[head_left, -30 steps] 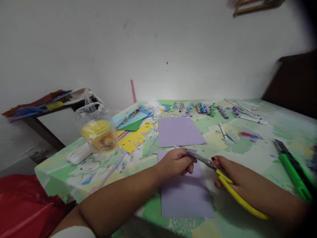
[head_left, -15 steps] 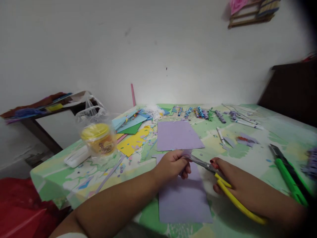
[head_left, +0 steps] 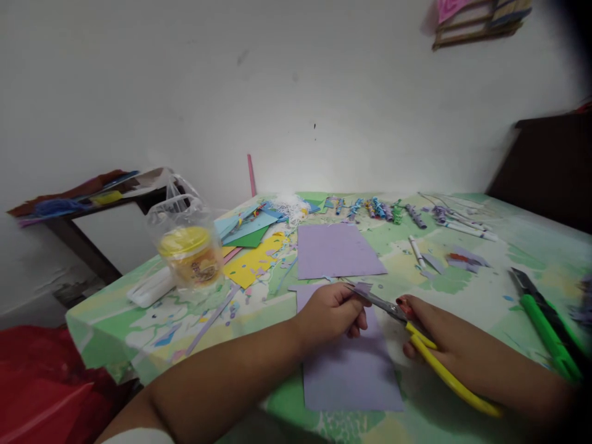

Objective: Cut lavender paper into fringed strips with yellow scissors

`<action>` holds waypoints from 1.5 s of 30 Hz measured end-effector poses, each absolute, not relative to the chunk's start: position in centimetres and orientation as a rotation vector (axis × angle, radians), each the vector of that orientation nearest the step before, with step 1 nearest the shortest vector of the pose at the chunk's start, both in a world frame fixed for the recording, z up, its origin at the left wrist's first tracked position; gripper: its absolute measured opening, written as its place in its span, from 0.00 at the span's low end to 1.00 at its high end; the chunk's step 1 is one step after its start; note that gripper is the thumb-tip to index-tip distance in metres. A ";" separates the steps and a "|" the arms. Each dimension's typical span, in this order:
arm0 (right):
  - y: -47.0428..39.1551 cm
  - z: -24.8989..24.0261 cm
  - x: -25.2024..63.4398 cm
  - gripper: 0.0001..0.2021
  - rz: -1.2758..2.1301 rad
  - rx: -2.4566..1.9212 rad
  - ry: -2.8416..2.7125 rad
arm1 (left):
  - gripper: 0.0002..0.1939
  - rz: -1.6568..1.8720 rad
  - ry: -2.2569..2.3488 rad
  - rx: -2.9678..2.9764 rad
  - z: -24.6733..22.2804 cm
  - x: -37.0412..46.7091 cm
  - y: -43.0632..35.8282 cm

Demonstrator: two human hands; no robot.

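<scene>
My left hand (head_left: 333, 311) is closed, pinching a small piece of purple paper (head_left: 363, 287) between thumb and finger. My right hand (head_left: 428, 327) grips the yellow handles of a pair of scissors (head_left: 388, 306), whose blades point left and meet the small paper piece. Below both hands a purple sheet (head_left: 356, 376) lies flat, partly covered by my left hand. Just beyond it is a second purple sheet (head_left: 340, 251). Whether the blades are parted is too small to tell.
A tub with a yellow lid (head_left: 189, 256) in a clear bag stands left. Coloured papers (head_left: 254, 262) and white string (head_left: 289, 208) lie behind. Several curled paper rolls (head_left: 377, 208) line the back. A white marker (head_left: 416, 251) and a green cutter (head_left: 543, 333) lie right.
The view has shifted slightly, so everything appears a little to the right. Both hands keep their grips, with the blades still at the small paper piece.
</scene>
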State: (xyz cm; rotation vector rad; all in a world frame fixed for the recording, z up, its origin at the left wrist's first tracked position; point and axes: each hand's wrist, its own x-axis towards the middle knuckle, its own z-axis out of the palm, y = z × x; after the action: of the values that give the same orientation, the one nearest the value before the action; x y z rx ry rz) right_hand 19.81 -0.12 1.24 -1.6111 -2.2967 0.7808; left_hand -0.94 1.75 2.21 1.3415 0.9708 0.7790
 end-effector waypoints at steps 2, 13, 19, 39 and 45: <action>-0.1 1.2 19.9 0.12 0.770 -1.612 -2.291 | 0.07 0.774 0.943 1.323 2.2 -1.0 1.8; 0.5 0.7 20.6 0.18 0.692 -1.692 -2.297 | 0.07 0.708 0.875 1.315 1.3 -1.2 2.9; 0.1 0.9 20.4 0.17 0.728 -1.663 -2.303 | 0.08 0.765 0.958 1.360 1.7 -1.0 2.4; 0.6 0.4 20.5 0.18 0.721 -1.713 -2.278 | 0.07 0.698 0.930 1.294 1.2 -1.0 3.0; 0.4 0.0 20.9 0.17 0.722 -1.640 -2.233 | 0.08 0.732 0.974 1.316 1.9 -0.9 2.6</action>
State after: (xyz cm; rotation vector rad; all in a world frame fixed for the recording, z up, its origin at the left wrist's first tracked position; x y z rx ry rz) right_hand 20.94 0.37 0.03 -1.6397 -2.2329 0.7215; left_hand -0.94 2.61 1.88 1.3163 0.9738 0.7324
